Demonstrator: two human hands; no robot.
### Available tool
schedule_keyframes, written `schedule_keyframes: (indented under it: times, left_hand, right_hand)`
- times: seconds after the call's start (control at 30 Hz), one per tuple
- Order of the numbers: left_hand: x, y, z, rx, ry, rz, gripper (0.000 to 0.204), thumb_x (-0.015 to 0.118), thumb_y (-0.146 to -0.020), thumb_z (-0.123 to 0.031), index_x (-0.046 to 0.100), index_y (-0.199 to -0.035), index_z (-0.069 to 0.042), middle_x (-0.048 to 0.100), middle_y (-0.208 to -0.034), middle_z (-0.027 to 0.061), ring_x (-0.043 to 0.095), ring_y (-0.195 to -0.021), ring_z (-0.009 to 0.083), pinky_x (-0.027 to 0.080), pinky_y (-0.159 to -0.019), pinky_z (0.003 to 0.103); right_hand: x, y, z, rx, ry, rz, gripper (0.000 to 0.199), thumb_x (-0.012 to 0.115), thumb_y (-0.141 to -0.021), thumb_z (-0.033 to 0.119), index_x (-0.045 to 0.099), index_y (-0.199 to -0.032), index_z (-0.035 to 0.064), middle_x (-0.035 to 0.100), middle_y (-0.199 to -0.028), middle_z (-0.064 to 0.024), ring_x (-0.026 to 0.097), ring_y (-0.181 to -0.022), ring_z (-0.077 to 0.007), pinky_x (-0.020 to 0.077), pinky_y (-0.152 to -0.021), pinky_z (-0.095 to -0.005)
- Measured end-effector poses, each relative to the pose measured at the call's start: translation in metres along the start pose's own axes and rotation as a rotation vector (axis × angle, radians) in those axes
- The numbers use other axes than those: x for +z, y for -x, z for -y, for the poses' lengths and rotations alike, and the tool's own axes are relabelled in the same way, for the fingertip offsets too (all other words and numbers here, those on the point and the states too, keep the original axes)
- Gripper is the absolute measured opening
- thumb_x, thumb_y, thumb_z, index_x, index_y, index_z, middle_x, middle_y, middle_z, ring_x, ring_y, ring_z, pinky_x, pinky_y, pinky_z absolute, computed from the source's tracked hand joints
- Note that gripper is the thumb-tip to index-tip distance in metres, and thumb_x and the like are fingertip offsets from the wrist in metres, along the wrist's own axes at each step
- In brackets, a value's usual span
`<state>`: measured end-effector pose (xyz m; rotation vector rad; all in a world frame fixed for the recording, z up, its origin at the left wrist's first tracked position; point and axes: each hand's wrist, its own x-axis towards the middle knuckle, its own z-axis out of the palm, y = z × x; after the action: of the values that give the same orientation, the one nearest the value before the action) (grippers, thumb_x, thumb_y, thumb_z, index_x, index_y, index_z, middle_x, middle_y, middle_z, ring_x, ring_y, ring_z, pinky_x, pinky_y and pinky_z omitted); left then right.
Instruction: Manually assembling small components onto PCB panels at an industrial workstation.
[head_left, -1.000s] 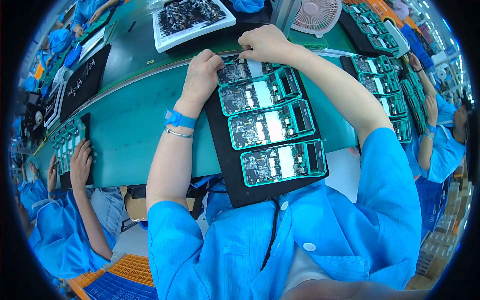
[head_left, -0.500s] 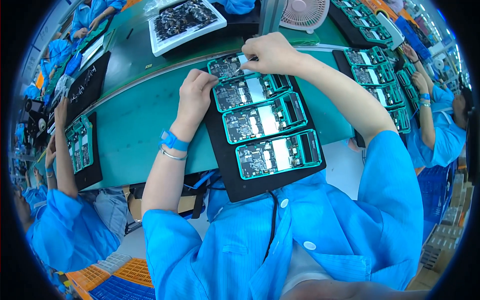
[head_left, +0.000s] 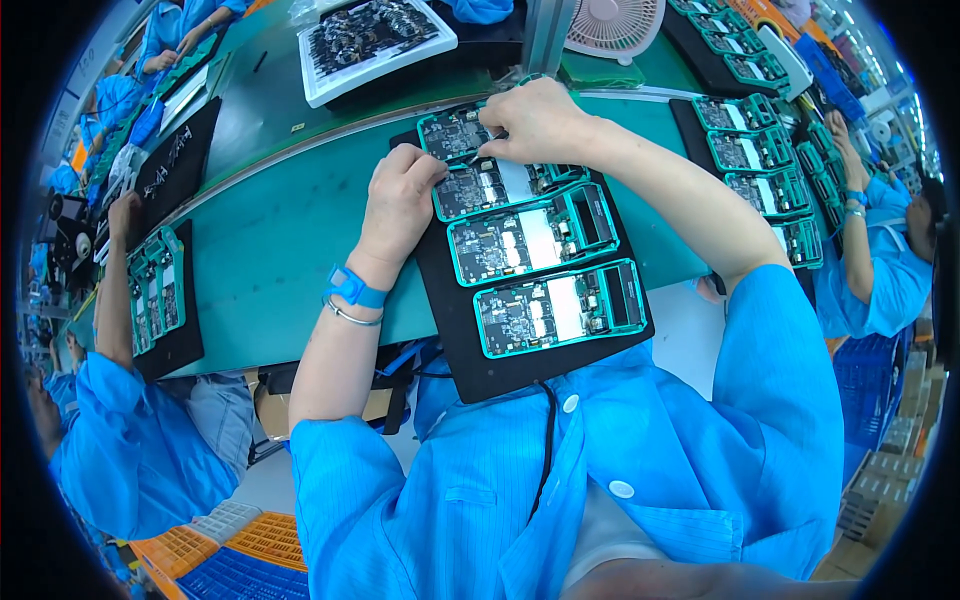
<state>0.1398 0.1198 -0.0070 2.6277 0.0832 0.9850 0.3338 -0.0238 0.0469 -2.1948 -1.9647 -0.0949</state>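
A column of several teal-framed circuit boards rests on a black mat (head_left: 480,375) in front of me. My left hand (head_left: 400,200) is closed in a pinch at the left edge, where the farthest board (head_left: 450,135) meets the second board (head_left: 470,190). From the right, my right hand (head_left: 535,122) reaches over the farthest board with its fingers bent together. A thin tip shows below those fingers, too small to name. What either pinch holds cannot be made out. Closer to me lie the third board (head_left: 488,250) and the nearest board (head_left: 512,322), both untouched.
A white foam tray (head_left: 375,50) heaped with small dark parts stands beyond the bench ledge. A pink fan (head_left: 612,25) sits behind a metal post (head_left: 545,45). Co-workers with boards on black mats work at the left and right.
Both hands have shifted slightly: the left fingertips a little to the right along the board edge, the right hand a little nearer to me. The boards keep their places on the mat.
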Motion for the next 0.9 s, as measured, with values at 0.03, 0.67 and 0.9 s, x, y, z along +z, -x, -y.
schedule_keyframes:
  times: [0.03,0.67,0.9]
  left_hand:
    - [-0.0012,-0.0002,-0.0004,0.010,-0.002,0.006,0.010,0.072,-0.079,0.001,0.068,-0.085,-0.006,0.060,-0.085,0.0086,0.062,-0.081,0.0296,0.050,-0.071,0.041]
    - [-0.0004,0.0004,-0.0016,0.021,-0.040,0.011,0.013,0.070,-0.077,0.004,0.068,-0.085,-0.007,0.060,-0.085,0.0081,0.062,-0.081,0.0287,0.051,-0.072,0.040]
    - [0.0011,0.0005,-0.0008,0.019,-0.023,0.013,0.015,0.070,-0.077,0.004,0.068,-0.087,-0.007,0.060,-0.086,0.0080,0.062,-0.082,0.0291,0.051,-0.073,0.040]
  right_hand:
    - [0.0004,-0.0001,0.0005,-0.005,0.002,-0.007,0.033,0.075,-0.084,0.040,0.067,-0.078,0.0082,0.069,-0.081,-0.0057,0.070,-0.078,-0.0289,0.0530,-0.067,-0.0431]
    - [0.0072,0.0018,0.0015,-0.048,0.028,-0.077,0.030,0.075,-0.085,0.038,0.067,-0.080,0.0093,0.069,-0.085,-0.0033,0.070,-0.077,-0.0265,0.0521,-0.064,-0.0411]
    - [0.0094,0.0003,-0.0002,-0.062,0.045,-0.053,0.030,0.076,-0.085,0.038,0.068,-0.081,0.0093,0.069,-0.083,-0.0035,0.070,-0.077,-0.0258,0.0531,-0.065,-0.0404]
